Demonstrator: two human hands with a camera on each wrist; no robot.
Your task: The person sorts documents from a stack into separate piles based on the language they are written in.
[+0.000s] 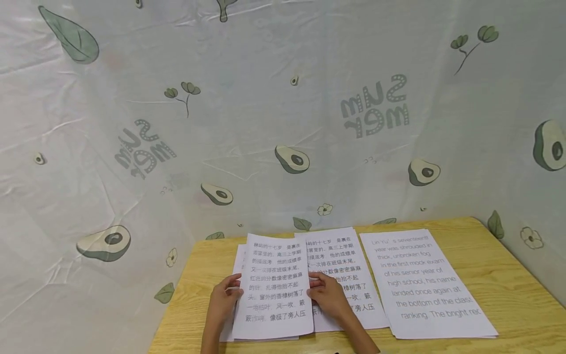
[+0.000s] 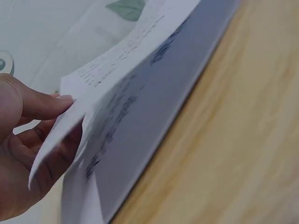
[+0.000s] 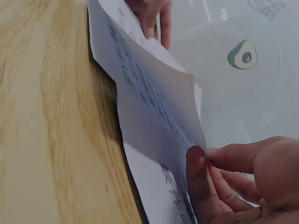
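The curtain [image 1: 247,113] rises behind and to the left of your table [image 1: 508,295], on which paper lies in three places: the right paper [image 1: 429,285] in English, well over to your right, then the middle paper [image 1: 336,250] and the left paper [image 1: 240,256], both partly covered. The sheet [image 1: 274,285] in your hands is over the left paper and overlaps the near side of the middle one; whether it is a single leaf you cannot tell. Its long axis runs away from you, nearly straight, with the top of its Chinese text toward the curtain, so it reads upright to you; the wrist views show it bowed rather than flat. Your left hand [image 2: 35,140] clamps its left edge, thumb above and fingers beneath, and your right hand [image 3: 238,186] pinches the right edge between thumb and forefinger. The step in hand looks like handling this one sheet, raised off the paper below. The next move probably calls for keeping both edges level and the grip light, since a bowed leaf could crease or drag the papers under it.
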